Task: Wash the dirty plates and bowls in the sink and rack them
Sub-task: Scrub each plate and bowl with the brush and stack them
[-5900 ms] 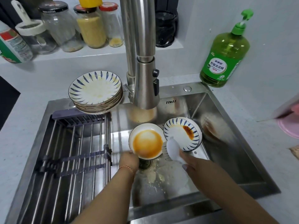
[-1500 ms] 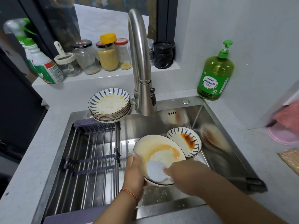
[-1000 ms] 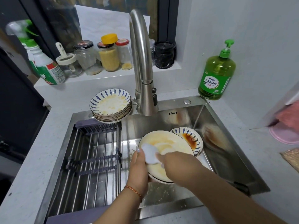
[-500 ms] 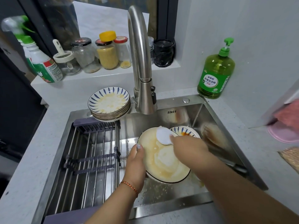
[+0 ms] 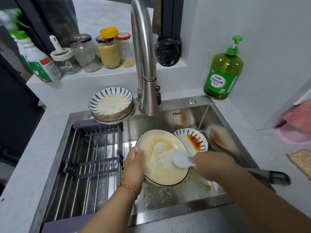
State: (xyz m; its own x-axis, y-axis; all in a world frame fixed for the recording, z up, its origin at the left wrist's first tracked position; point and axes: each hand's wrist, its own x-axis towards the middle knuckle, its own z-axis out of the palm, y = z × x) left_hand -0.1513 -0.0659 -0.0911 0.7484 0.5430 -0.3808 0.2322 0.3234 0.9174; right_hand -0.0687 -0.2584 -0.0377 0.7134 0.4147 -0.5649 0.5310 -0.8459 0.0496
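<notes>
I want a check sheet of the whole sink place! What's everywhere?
Surface: steel sink, food bits and smears on its floor.
Job's things: large plate tilted, orange sauce half wiped; striped plate behind it, red sauce; stack of dirty striped plates at sink's back edge; dish rack over the sink's left side.
Clutter: green soap bottle, jars, spray bottle.
Grippers: left hand grips the large plate's rim; right hand holds a white scrubber on it.
Cables: nothing seen.
Surroundings: faucet, no water seen running.
</notes>
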